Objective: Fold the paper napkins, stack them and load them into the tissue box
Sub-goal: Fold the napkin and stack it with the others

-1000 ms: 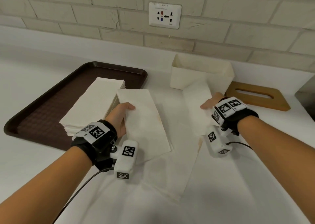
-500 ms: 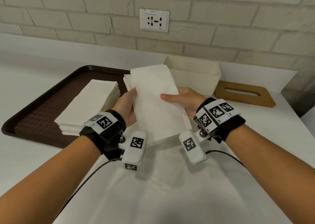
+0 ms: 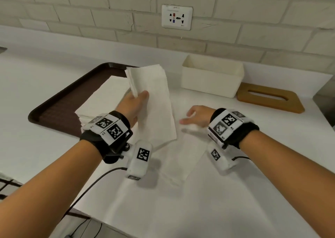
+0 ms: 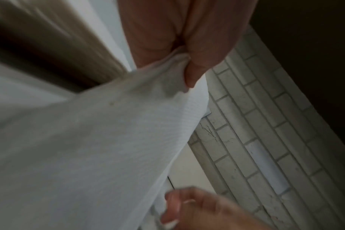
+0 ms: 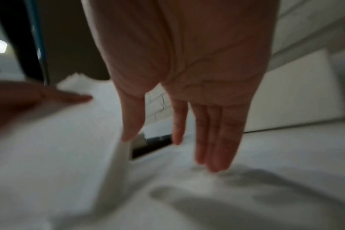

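Note:
My left hand (image 3: 139, 100) pinches a folded white napkin (image 3: 155, 102) and holds it raised above the counter; the left wrist view shows the thumb (image 4: 193, 74) pressed into the napkin (image 4: 100, 140). My right hand (image 3: 195, 116) hovers open, fingers straight, just right of the held napkin and over more napkins (image 3: 177, 158) spread flat on the counter. In the right wrist view the straight fingers (image 5: 215, 140) hold nothing. A stack of unfolded napkins (image 3: 107, 100) lies on the brown tray (image 3: 59, 109). The white tissue box (image 3: 212, 76) stands open at the back right.
The wooden slotted lid (image 3: 268, 98) of the box lies flat to the right of it. A brick wall with a socket (image 3: 176, 17) runs behind the white counter. A dark cable (image 3: 90, 185) trails from my left wrist over the counter's front edge.
My right hand has let go of the folded napkin and moved right and down toward the counter. My left hand alone now holds the napkin up.

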A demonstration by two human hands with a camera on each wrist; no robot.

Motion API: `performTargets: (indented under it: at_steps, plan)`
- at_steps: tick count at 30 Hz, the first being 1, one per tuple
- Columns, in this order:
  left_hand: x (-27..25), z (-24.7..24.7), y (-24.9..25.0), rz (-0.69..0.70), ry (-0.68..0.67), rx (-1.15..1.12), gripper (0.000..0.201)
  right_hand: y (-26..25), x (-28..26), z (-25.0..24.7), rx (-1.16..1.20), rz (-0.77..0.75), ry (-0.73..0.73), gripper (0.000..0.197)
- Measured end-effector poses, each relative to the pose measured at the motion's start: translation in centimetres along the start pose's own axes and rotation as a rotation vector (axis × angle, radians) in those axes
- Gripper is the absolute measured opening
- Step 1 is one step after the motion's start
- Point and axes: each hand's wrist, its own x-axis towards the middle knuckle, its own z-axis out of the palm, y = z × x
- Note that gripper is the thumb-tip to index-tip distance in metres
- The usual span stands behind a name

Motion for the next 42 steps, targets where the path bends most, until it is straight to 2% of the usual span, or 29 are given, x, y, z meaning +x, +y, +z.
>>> performTargets:
  at_steps: [2,3,5,9,11,12,15,19,22,25,28,31,33,35,38,40,42]
  plan:
    - [-0.5,-0.7,0.0,0.016,0.03,-0.001,0.037,1.7,0.3,1.0,-0.351,0.076,0.075,0.085]
    - [-0.8,-1.1,0.0,0.02,0.042,-0.005,0.037,2.3,0.5,1.4,-0.427,0.102,0.099,0.092]
    - [-1.2,-1.8,-0.2,0.021,0.068,-0.017,0.037,2.9,0.5,1.8,-0.417,0.122,0.105,0.096]
    - [-1.6,-2.9,-0.4,0.029,0.103,0.008,0.036,3.3,0.5,1.2,-0.379,0.126,0.116,0.087]
    - [-1.4,-3.3,-0.5,0.014,0.093,0.026,0.035,3.2,0.3,0.6,-0.258,0.113,0.053,0.081]
    - [-1.2,-3.4,-0.4,0.003,0.078,0.035,0.035,3.0,0.1,0.2,-0.166,0.069,0.006,0.071]
    - [-0.7,-3.1,0.2,-0.023,-0.026,0.048,0.034,0.9,-2.6,-1.9,-0.008,-0.129,-0.073,0.037]
    - [0.4,-1.2,1.6,-0.039,-0.187,0.074,0.031,-2.3,-6.6,-5.4,0.108,-0.319,-0.012,0.01]
    - [1.1,1.2,2.4,-0.059,-0.387,0.135,0.03,-3.6,-7.7,-7.8,0.241,-0.353,0.115,0.008]
    - [1.6,3.0,2.6,-0.067,-0.557,0.164,0.037,-3.7,-8.0,-9.1,0.324,-0.307,0.164,0.004]
    - [2.0,4.1,2.7,-0.069,-0.658,0.111,0.031,-2.9,-8.2,-9.7,0.392,-0.24,0.215,0.003]
    - [2.3,4.9,2.8,-0.106,-0.741,0.023,0.026,-2.0,-8.4,-9.9,0.351,-0.183,0.262,0.025]
    - [2.5,5.3,3.2,-0.134,-0.841,-0.01,0.028,-2.0,-8.6,-9.5,0.328,-0.153,0.31,0.019]
    - [2.5,5.8,3.3,-0.154,-0.837,-0.037,0.031,-1.9,-8.7,-9.5,0.306,-0.163,0.305,0.014]
    - [2.6,6.4,3.7,-0.196,-0.89,-0.1,0.043,-2.0,-8.3,-9.2,0.282,-0.122,0.339,0.03]
    - [2.9,6.4,3.9,-0.224,-0.93,-0.111,0.049,-2.1,-8.1,-9.1,0.258,-0.092,0.367,0.032]
    - [3.1,6.4,3.7,-0.173,-0.982,-0.017,0.039,-2.2,-8.0,-8.9,0.258,-0.075,0.392,0.031]
